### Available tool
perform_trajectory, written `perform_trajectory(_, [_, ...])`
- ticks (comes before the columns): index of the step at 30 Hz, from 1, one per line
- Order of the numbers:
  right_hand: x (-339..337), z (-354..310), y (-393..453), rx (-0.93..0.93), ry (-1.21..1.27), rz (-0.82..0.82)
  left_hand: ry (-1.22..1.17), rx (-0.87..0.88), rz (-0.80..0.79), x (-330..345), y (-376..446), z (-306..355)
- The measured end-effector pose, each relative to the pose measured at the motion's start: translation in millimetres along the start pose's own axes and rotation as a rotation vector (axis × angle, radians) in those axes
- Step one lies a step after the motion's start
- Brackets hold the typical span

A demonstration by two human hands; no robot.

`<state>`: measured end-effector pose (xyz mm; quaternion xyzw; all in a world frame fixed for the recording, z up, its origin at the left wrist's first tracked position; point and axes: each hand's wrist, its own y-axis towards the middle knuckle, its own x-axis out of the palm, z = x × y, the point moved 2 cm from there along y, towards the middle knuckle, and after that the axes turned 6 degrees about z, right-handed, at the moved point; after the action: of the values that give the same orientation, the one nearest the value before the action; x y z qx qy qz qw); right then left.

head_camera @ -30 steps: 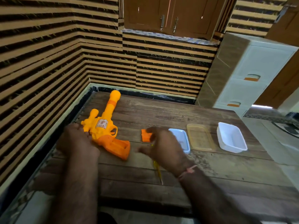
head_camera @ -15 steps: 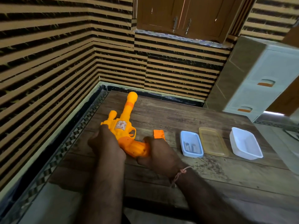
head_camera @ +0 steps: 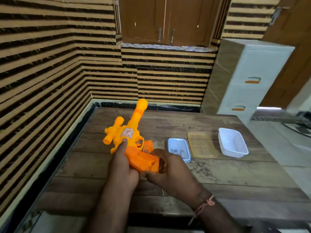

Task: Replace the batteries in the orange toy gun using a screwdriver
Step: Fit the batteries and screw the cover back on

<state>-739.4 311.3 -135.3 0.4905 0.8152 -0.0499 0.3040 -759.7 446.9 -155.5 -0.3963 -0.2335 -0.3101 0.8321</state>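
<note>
**Toy gun in both hands, battery cover off**

The orange toy gun (head_camera: pixel 129 143) is held at the centre of the frame, lifted a little over the wooden table (head_camera: pixel 218 174), with its barrel pointing to the upper part of the picture. The left hand (head_camera: pixel 122 167) is wrapped around the body, its thumb pressed near the sticker. The right hand (head_camera: pixel 170 169) is curled around the butt of the grip. A small orange piece, probably the battery cover (head_camera: pixel 149 144), lies on the table just behind the gun, so the compartment is judged to be already opened. Small items, perhaps batteries, are seen in the light blue tray (head_camera: pixel 179 149), but this cannot be told for sure. The screwdriver is not seen. The exchange of batteries, the closing and the screwing are judged to remain.
</note>
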Motion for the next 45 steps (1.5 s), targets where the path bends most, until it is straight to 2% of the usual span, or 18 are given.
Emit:
perform_trajectory(2, [-17, -2, -2, 0.145, 0.230, 0.070, 0.012, 0.020, -0.091, 5, -7, 3])
perform_trajectory(3, [-28, 1, 0, 0.284, 0.429, 0.132, 0.019, 0.041, -0.131, 7, -8, 4])
perform_trajectory(6, [-49, 9, 5, 0.733, 1.266, 0.276, 0.026, 0.096, -0.183, 2, -6, 8])
perform_trajectory(7, [-53, 11, 5, 0.824, 1.454, 0.302, 0.026, 0.103, -0.194, -1, -3, 8])
perform_trajectory(9, [-54, 15, 5, 0.906, 1.609, 0.300, 0.031, 0.121, -0.202, -4, 0, 6])
perform_trajectory(15, [-48, 22, 6, 0.891, 1.616, 0.352, 0.024, 0.110, -0.209, 4, 15, 5])
perform_trajectory(22, [-37, 19, 11, 0.769, 1.588, 0.274, -0.008, 0.074, -0.216, 3, 29, 9])
perform_trajectory(29, [-32, 18, 10, 0.806, 1.602, 0.272, -0.028, 0.060, -0.191, 1, 32, 10])
perform_trajectory(35, [-33, 13, 8, 0.869, 1.615, 0.455, -0.017, 0.038, -0.188, 3, 28, 5])
perform_trajectory(40, [-32, 19, 5, 0.902, 1.427, 0.509, -0.003, 0.034, -0.216, 4, 28, 2])
perform_trajectory(43, [-28, 22, 4, 0.772, 1.253, 0.472, 0.027, 0.037, -0.244, 3, 31, 0])
perform_trajectory(45, [-26, 20, 3, 0.658, 1.129, 0.508, 0.065, 0.043, -0.265, 4, 31, -3])
